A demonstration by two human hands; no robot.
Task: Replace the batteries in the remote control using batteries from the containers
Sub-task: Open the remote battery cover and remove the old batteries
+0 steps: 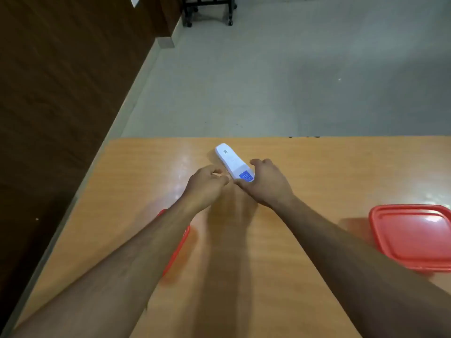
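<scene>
the biggest risk from here, as i judged it, was the remote control [233,162] skating across the glossy wooden table [317,172] toward its far edge, since it lay close to that edge and any push on the back cover would run lengthwise along it; a cover that released suddenly could also fly off or let a cell roll away. the right hand [266,184] was cupped around the near end of the remote, thumb underneath on the near side and fingers curled over the right flank, so it appeared to be bracing it, though the grip looked light. the left hand [207,184] sat just beside it with the fingertips drawn together near the right thumb, and i could not tell whether it pinched anything small or was simply closed on itself (the spot was blurred). the remote was a slim white bar, lying back-up and angled away to the upper left, with a small printed label near its far end and a blue sticker at the near end. it lay in the middle of the table's far half. a red-lidded container [412,236] sat well apart to the right, lid on, and another red container [179,242] showed partly under the left forearm.
</scene>
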